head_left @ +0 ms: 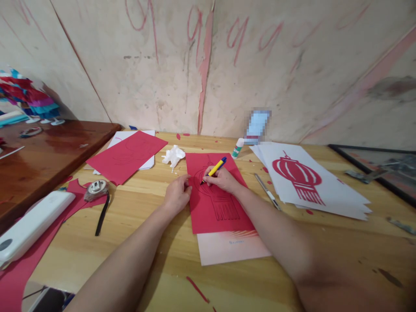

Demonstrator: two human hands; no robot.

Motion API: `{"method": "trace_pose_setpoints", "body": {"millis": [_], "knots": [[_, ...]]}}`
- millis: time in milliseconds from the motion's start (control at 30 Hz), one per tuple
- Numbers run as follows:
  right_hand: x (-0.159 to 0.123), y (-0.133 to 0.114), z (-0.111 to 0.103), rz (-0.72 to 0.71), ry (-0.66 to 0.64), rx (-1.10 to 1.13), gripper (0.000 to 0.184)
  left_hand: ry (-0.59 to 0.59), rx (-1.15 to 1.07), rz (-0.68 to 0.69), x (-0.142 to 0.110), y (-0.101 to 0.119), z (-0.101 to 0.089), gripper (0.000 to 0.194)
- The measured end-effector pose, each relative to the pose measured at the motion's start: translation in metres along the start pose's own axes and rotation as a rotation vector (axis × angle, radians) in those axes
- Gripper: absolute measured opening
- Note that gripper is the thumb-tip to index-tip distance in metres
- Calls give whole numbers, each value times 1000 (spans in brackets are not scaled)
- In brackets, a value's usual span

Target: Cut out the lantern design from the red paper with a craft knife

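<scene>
head view: right hand (221, 179) is grasping a slim yellow pen with a dark blue end (216, 168), tip down at the red sheet, on or just above the surface, contact too small to tell

left hand (177, 193) is released, fingers loosely curled, resting at the left edge of that sheet

flat rectangular red paper sheet (202, 217) lies mid-table between both forearms, dark-outlined lantern drawing (225, 209) on it, fringe toward the near side, right hand covering part of the body

pale paper sheet with reddish strokes and small blue writing (221, 250) sticks out from under its near edge

far side: crumpled white tissue (174, 156) just left of the red sheet, white-and-green glue stick (238, 148) by its far right corner, pixelated pale blue rectangle (258, 125) beyond that

right: slim grey-and-white cutter (268, 192), then a stack of white paper sheets (341, 203), top one showing a solid red lantern (297, 172)

left: second red sheet with faint lines (126, 158) over white papers, silver tape measure with black strap (96, 190) nearer, long white plastic device (39, 223) lying on cut red paper (13, 288)

all on a light wooden table (130, 247)
</scene>
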State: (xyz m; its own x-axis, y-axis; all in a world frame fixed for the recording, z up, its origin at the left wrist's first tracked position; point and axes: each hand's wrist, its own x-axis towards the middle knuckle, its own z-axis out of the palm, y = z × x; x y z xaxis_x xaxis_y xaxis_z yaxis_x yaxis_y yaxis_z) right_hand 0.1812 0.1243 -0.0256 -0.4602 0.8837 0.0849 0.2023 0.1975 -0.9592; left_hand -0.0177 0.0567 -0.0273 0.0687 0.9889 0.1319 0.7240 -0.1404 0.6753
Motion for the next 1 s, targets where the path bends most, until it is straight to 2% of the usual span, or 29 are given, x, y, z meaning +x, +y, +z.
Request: {"method": "trace_pose_setpoints", "body": {"millis": [1000], "knots": [[0,2,-1,31,-25,0,25,-3,12,-10,0,0,0,40]]}}
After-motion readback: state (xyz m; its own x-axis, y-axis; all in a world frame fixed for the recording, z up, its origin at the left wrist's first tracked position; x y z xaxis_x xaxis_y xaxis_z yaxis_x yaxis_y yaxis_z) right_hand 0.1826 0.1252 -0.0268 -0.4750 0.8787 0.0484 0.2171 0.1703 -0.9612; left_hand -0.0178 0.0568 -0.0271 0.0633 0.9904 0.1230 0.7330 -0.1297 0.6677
